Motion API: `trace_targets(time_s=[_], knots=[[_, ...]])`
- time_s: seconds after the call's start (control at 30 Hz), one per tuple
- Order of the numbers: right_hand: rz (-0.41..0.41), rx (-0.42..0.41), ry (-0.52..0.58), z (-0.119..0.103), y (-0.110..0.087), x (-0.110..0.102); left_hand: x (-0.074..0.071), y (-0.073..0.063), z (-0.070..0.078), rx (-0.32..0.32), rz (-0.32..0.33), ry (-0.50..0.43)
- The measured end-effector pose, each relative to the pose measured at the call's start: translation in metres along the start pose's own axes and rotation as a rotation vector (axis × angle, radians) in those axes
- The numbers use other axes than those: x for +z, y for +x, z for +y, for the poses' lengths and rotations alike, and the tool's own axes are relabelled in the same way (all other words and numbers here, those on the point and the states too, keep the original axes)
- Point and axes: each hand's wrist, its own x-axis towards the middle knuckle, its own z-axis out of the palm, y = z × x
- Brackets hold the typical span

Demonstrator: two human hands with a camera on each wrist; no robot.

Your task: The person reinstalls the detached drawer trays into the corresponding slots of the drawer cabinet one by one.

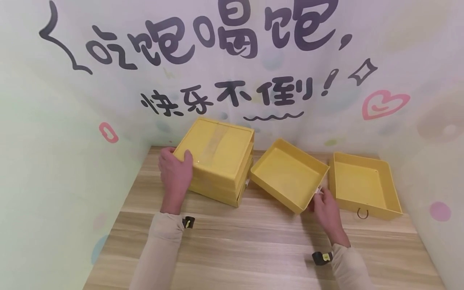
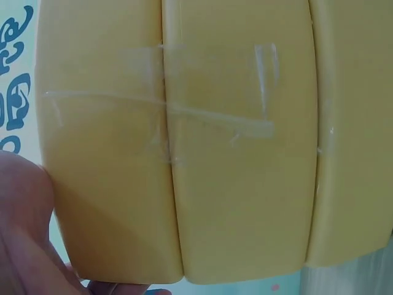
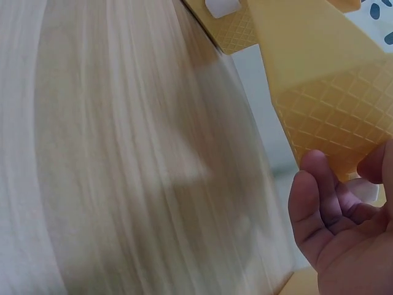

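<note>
Your wooden table (image 1: pixel 246 249) carries the yellow cabinet (image 1: pixel 232 155) at far left; just right of it you have an angled drawer (image 1: pixel 286 177), then another yellow drawer (image 1: pixel 357 181) at far right. Your left hand (image 1: pixel 177 173) grips the cabinet's near-left corner; your right hand (image 1: pixel 327 209) pinches the angled drawer's pale handle (image 1: pixel 318 190)

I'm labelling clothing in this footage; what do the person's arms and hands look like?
The person wears pale beige long sleeves, ending near the wrists. The left hand and right hand are ungloved. A small black device with a yellowish patch sits at each wrist.
</note>
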Motion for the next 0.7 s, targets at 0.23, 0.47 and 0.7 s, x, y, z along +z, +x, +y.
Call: trace_targets(time_s=[0.23, 0.47, 0.7], knots=[[-0.01, -0.015, 0.004, -0.0046, 0.0016, -0.0033, -0.0033, -0.0028, 0.0025, 0.009, -0.073, 0.052], [0.003, -0.045, 0.029, -0.0057, 0.0035, -0.0017, -0.006, -0.0064, 0.0049, 0.016, -0.099, 0.075], [0.006, -0.061, -0.004, -0.0088, 0.0033, -0.0025, -0.0067, -0.009, 0.0067, 0.031, -0.099, 0.086]])
